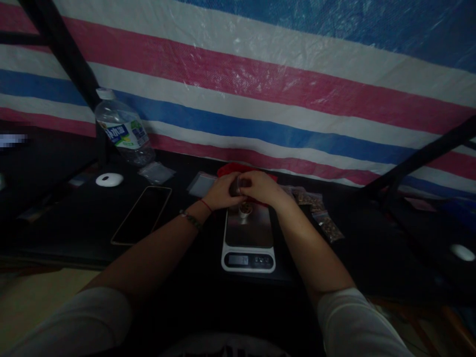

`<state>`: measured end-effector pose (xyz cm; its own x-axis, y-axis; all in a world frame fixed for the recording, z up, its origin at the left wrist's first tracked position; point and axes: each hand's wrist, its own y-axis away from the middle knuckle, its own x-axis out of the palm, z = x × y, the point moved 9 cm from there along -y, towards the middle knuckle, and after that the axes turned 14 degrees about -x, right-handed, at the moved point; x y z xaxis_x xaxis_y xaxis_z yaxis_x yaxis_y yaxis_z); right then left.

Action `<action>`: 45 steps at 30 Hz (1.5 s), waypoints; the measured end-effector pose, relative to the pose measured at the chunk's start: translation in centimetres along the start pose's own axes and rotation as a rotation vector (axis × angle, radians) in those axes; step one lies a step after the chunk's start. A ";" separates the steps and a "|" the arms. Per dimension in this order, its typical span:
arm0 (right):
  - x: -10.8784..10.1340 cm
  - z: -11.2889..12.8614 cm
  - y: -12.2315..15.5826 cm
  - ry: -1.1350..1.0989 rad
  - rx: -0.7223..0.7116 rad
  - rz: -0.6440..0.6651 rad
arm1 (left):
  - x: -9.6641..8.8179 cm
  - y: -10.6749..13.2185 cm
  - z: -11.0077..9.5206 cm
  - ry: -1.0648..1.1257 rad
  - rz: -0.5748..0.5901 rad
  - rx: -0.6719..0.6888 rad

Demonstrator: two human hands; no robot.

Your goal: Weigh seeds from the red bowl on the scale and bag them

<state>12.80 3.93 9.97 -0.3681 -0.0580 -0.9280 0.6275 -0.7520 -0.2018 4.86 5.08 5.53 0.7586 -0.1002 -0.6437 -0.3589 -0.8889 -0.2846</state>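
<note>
Both hands meet above the far end of a white kitchen scale with a metal plate and a lit display. My left hand is closed around a small dark object, perhaps a little bag; its kind is unclear in the dim light. The fingers of my right hand are pinched together at the same object from the other side. Just below them, a small white cup with brown bits in it stands on the scale plate. Behind the hands lies something red, partly hidden by them.
Several small clear bags of brown bits lie right of the scale. To the left are flat clear bags, a phone, a white oval object, more clear bags and a large plastic bottle. A striped tarp hangs behind the black table.
</note>
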 end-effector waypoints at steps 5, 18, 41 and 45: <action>-0.3 0.1 -0.4 -0.045 -0.043 -0.070 | -0.5 -0.1 0.7 0.075 -0.053 -0.054; 4.8 -6.4 0.6 0.163 0.084 0.189 | -0.8 -0.8 4.0 0.075 -0.126 -0.276; -1.5 -4.1 1.0 -0.091 -0.047 -0.258 | -1.0 -0.8 5.5 0.030 -0.168 -0.424; -2.5 -2.4 3.7 -0.216 -0.118 -0.335 | -0.9 -0.9 5.7 0.033 -0.167 -0.428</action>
<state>17.66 2.83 10.80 -0.6929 0.0318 -0.7203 0.5178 -0.6733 -0.5278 1.39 8.48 2.35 0.8064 0.0517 -0.5891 0.0212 -0.9981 -0.0585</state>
